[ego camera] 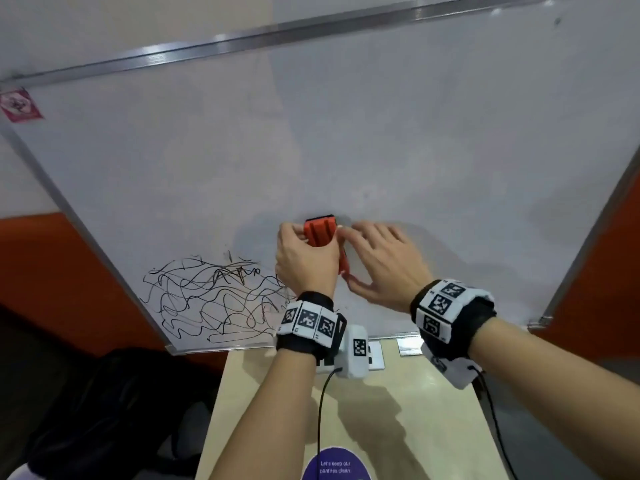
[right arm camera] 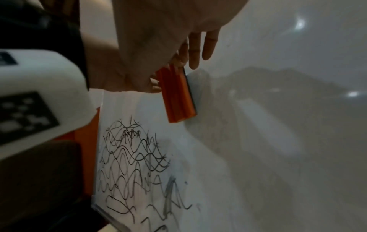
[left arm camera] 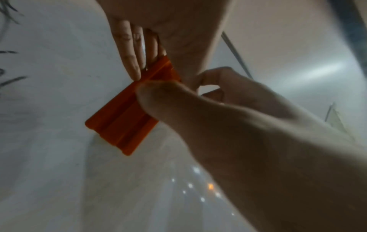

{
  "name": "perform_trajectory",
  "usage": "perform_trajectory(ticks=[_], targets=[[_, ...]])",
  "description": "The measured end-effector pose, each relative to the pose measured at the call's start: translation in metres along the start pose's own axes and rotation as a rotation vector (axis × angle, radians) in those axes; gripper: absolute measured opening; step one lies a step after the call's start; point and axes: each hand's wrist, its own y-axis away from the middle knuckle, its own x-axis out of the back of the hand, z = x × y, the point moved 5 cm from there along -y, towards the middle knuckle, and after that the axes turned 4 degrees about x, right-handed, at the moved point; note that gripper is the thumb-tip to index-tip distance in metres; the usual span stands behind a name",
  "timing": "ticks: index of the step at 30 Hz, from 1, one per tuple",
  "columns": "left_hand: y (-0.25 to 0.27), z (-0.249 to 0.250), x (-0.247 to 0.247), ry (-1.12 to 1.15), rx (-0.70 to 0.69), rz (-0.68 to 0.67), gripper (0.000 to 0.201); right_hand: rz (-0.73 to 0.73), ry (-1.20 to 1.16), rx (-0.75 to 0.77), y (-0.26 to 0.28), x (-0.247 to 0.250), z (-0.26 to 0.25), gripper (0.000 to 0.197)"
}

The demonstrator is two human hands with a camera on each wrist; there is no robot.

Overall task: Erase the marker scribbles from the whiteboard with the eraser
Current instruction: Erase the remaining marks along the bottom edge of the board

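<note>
The whiteboard [ego camera: 415, 133] leans back with black marker scribbles [ego camera: 214, 299] in its lower left corner. An orange eraser [ego camera: 320, 230] with a dark felt pad stands upright against the board, just right of the scribbles. My left hand [ego camera: 304, 258] grips it, thumb across its ribbed back [left arm camera: 119, 119]. My right hand [ego camera: 377, 261] rests beside it with straight fingers [left arm camera: 129, 51] along the eraser's right edge. In the right wrist view the eraser [right arm camera: 176, 94] sits above the scribbles [right arm camera: 135, 157], felt side to the board.
A beige table [ego camera: 398, 410] stands under the board, with a purple sticker [ego camera: 334, 465] near me. A black bag [ego camera: 104, 393] lies at the left. An orange wall [ego camera: 52, 265] flanks the board. A red sticker [ego camera: 19, 105] marks the board's top left corner.
</note>
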Motion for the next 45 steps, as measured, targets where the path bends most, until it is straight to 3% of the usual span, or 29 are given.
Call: perform_trajectory(ticks=[4, 7, 11, 15, 18, 22, 24, 26, 28, 30, 33, 35, 37, 42, 45], targets=[[0.012, 0.018, -0.002, 0.037, 0.001, -0.016, 0.053, 0.081, -0.182, -0.086, 0.000, -0.003, -0.005, 0.075], [0.020, 0.031, -0.002, 0.068, 0.008, -0.016, 0.051, 0.168, -0.276, -0.126, -0.003, -0.002, 0.003, 0.067], [0.023, 0.052, -0.004, 0.139, -0.102, -0.049, 0.048, 0.295, -0.335, -0.180, -0.007, 0.008, 0.022, 0.057], [0.024, 0.073, -0.012, 0.156, -0.220, -0.079, 0.032, 0.311, -0.405, -0.249, -0.020, 0.008, 0.045, 0.054], [0.017, 0.072, -0.027, 0.161, -0.198, -0.126, 0.022, 0.287, -0.379, -0.255, -0.030, 0.007, 0.043, 0.053], [0.003, 0.062, -0.030, 0.201, -0.252, -0.222, 0.013, 0.352, -0.170, -0.112, -0.042, 0.015, 0.048, 0.040], [-0.010, 0.054, -0.012, 0.141, -0.389, -0.158, 0.013, 0.387, -0.074, 0.048, -0.042, 0.014, 0.055, 0.038], [-0.032, 0.040, 0.013, -0.028, -0.567, -0.012, 0.021, 0.404, -0.030, 0.096, -0.041, 0.008, 0.062, 0.041], [-0.057, 0.020, 0.032, -0.265, -0.690, 0.049, 0.050, 0.452, -0.027, 0.055, -0.034, -0.004, 0.064, 0.043], [-0.077, -0.001, 0.040, -0.500, -0.735, -0.010, 0.083, 0.459, -0.023, 0.095, -0.019, -0.025, 0.056, 0.041], [-0.089, -0.020, 0.035, -0.683, -0.773, -0.134, 0.115, 0.222, -0.047, 0.333, 0.009, -0.075, 0.029, 0.044], [-0.090, -0.025, 0.034, -0.701, -0.793, -0.156, 0.118, 0.046, -0.058, 0.436, 0.022, -0.100, 0.012, 0.046], [-0.091, -0.026, 0.034, -0.672, -0.788, -0.163, 0.116, -0.030, -0.031, 0.442, 0.025, -0.109, 0.002, 0.046], [-0.091, -0.029, 0.031, -0.657, -0.805, -0.149, 0.112, 0.167, -0.028, 0.290, 0.002, -0.102, -0.011, 0.044], [-0.091, -0.028, 0.030, -0.672, -0.805, -0.162, 0.111, 0.108, -0.031, 0.413, 0.012, -0.138, -0.035, 0.040]])
